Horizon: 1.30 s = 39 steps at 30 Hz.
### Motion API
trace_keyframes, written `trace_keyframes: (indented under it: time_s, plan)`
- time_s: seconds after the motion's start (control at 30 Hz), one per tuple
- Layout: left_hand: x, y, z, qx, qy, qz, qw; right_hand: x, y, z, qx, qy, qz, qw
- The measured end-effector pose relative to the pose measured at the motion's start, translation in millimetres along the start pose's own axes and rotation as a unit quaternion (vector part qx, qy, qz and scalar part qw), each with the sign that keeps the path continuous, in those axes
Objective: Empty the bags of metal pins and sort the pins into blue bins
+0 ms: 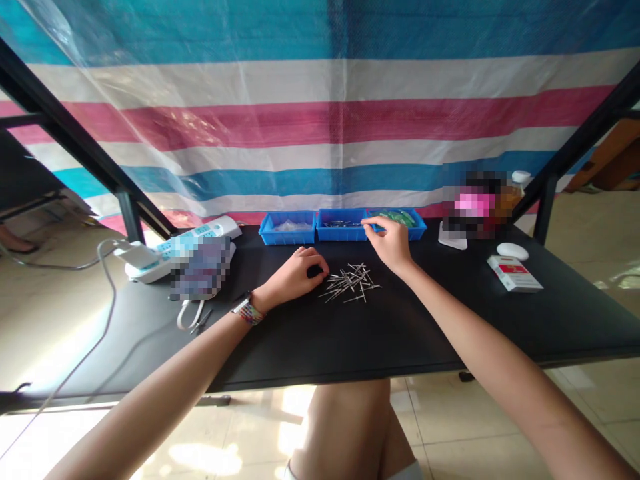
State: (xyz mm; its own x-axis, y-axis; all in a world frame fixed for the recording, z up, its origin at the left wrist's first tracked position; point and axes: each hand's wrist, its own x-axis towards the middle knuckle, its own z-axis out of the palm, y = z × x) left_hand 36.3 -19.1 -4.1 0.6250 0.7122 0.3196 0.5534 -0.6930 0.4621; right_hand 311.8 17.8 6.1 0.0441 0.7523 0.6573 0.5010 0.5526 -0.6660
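A loose pile of thin silver metal pins, which look like blind rivets (353,281), lies on the black table. Just left of the pile is my left hand (295,275), its fingers curled and the thumb and index fingertips meeting; anything between them is too small to see. My right hand (391,243) reaches over the right edge of the middle blue bin (343,233), fingertips pinched together. Whether a pin is in that pinch cannot be made out. More thin metal pieces (340,224) lie inside the middle bin.
To the left sits a blue bin (289,237) with clear plastic; a right bin (417,233) holds green items. A power strip (200,235), a cable and a blurred device (203,267) are at left. At right are a cigarette box (515,275), a white oval object (513,251) and a bottle (520,179).
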Motion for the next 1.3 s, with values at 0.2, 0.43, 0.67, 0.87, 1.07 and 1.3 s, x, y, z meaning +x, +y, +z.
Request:
trace_keyframes:
  time_s: [0.2,0.43,0.67,0.87,1.07,1.3]
  plan:
    - [2.8,-3.5,0.8,-0.042,0.055,-0.023,0.997,-24.4,-16.8,2.6,0.017,-0.100,-0.065,0.993]
    - [6.7,9.3,-5.1,-0.248,0.130,-0.055,0.958,-42.8,-37.7,12.0,0.070,-0.194,-0.125,0.971]
    - [2.7,15.4,-6.6,-0.260,0.112,-0.045,0.958,-40.8,-41.7,13.6,0.108,-0.147,-0.064,0.981]
    - [1.7,19.9,-9.2,-0.123,0.154,0.003,0.980,-43.6,-34.4,17.8,0.150,-0.180,0.021,0.972]
    - [0.9,19.1,-11.2,-0.096,0.140,0.004,0.986,-45.4,-43.2,17.3,0.243,-0.199,0.122,0.941]
    - [1.5,17.5,-9.9,-0.110,0.111,-0.035,0.987,-45.5,-46.4,18.9,0.279,-0.184,0.177,0.926]
